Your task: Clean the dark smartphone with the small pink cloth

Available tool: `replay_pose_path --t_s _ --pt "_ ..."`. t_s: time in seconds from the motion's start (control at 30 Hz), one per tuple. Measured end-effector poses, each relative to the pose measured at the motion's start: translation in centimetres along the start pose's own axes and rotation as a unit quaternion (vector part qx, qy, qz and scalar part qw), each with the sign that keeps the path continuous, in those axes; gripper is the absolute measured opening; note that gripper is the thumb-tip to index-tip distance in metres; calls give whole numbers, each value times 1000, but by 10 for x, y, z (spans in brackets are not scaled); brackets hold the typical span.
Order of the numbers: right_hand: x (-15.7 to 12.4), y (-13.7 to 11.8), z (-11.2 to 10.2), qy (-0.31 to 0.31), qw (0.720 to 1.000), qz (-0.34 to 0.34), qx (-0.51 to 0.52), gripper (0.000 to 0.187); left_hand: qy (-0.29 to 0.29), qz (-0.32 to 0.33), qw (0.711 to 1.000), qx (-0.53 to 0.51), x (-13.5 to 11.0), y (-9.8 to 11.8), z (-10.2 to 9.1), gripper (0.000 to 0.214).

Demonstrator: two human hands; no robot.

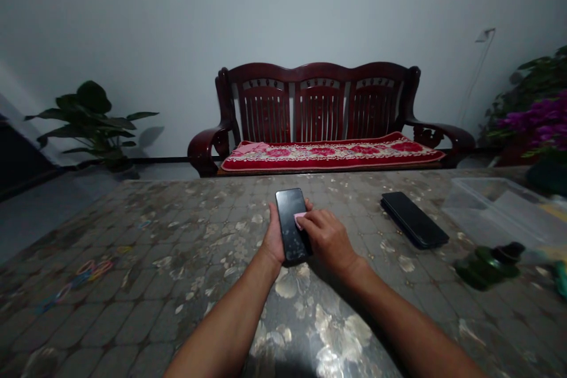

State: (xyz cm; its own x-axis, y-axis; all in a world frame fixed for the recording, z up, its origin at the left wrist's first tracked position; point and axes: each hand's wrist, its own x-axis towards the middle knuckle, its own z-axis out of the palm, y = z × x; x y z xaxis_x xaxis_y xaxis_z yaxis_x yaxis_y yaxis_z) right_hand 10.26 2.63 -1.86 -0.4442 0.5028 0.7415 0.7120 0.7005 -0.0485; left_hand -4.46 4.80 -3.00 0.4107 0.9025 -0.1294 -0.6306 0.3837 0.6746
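Black and glossy, the phone point(289, 227) seemed slippery to me, best held by its edges. Above the counter point(349, 195), the left hand point(274, 237) wrapped it; the right hand point(330, 237) had fingers pinching a pink cloth point(298, 218).

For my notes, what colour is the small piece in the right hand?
The small piece is light pink, shown in the head view.

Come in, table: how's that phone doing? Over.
Left hand holds phone. Right hand has pink piece at its screen. Green bottle apart from both hands.
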Motion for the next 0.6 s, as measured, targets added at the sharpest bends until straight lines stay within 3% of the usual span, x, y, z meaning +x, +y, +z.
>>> replay_pose_path --t_s 0.13,0.23,0.33,0.4,0.5,0.6 --pt "-1 -8 4 -12 1000 -21 -18 14 -43 -33 988 -142 2 0 -4 91" --pt "-4 -19 4 -26 998 -53 1 16 -40 -32 976 -212 1 -1 -5 85" --pt "-7 -27 2 -40 995 -80 44 17 -35 -8 974 -225 -1 -1 -6 82" --pt "-6 -27 1 -16 995 -70 64 20 -50 -1 975 -218 -1 -1 -8 82" --pt "-2 -23 1 30 998 -35 45 23 -86 -2 975 -207 0 -2 -12 82" --pt "-1 -22 3 26 999 -24 14 21 -108 5 975 -194 2 -3 -16 81"
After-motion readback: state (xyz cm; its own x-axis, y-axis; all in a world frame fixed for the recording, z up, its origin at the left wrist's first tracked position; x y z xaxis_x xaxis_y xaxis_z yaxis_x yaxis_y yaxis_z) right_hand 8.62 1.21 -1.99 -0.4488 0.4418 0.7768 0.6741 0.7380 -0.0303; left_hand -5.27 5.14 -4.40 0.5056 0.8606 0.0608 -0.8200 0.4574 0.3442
